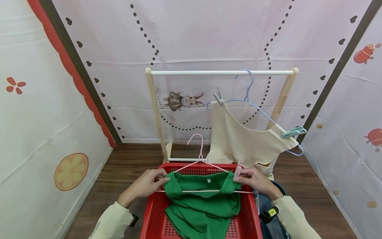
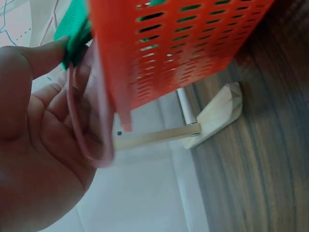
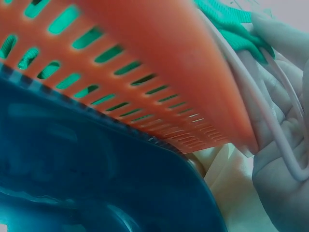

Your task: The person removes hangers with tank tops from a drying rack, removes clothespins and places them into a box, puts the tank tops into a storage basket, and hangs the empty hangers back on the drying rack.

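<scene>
A green shirt (image 1: 206, 212) with a wide neck lies over the red basket (image 1: 202, 166), with a pink hanger (image 1: 200, 157) inside its shoulders and the hook pointing up. My left hand (image 1: 149, 182) pinches the left shoulder between thumb and fingers; in the left wrist view the hanger's pink end (image 2: 99, 157) loops across the palm. At the other shoulder, my right hand (image 1: 253, 179) pinches the green cloth, with a pink clothespin (image 1: 238, 169) upright at its fingertips. The hanger's other end (image 3: 289, 164) crosses the right palm in the right wrist view.
Behind the basket stands a wooden rack with a white rail (image 1: 194, 73). From it a beige top (image 1: 238, 139) hangs on a blue hanger (image 1: 248, 96), with a grey clothespin (image 1: 219, 98) and a green one (image 1: 293, 132). A blue tub (image 3: 96, 159) stands right of the basket.
</scene>
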Tool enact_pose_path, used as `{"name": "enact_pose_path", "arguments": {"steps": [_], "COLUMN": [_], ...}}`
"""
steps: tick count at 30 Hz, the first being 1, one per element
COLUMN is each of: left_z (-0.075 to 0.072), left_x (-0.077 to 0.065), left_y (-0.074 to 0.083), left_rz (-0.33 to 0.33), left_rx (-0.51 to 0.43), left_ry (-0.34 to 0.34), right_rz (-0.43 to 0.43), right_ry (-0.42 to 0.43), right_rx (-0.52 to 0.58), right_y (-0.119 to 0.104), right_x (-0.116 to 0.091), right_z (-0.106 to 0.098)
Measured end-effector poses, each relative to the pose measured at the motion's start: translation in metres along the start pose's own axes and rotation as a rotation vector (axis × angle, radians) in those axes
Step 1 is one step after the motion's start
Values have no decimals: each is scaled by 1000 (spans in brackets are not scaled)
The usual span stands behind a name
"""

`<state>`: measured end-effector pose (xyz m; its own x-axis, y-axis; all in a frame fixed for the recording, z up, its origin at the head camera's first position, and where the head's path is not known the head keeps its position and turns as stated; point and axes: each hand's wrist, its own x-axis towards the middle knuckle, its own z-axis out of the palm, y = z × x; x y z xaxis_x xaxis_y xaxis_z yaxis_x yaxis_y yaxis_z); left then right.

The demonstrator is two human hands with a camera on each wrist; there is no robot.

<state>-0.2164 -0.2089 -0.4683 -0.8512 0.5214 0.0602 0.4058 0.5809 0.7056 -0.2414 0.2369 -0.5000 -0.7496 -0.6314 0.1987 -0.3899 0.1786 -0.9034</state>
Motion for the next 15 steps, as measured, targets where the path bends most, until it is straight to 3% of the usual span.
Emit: {"name": "enact_pose_path", "arguments": {"steps": [7,15], "left_z": [7,14], "left_x": [-1,-1], "left_y": [-9,-9], "left_rz": [-76,-84], "left_rx": [18,38], "left_ry": [45,116], "right_rz": [13,15], "right_ry": [7,17], "right_rx": [-11,-16], "right_y": [0,2], "right_x": [0,-1], "right_z": [1,-1]}}
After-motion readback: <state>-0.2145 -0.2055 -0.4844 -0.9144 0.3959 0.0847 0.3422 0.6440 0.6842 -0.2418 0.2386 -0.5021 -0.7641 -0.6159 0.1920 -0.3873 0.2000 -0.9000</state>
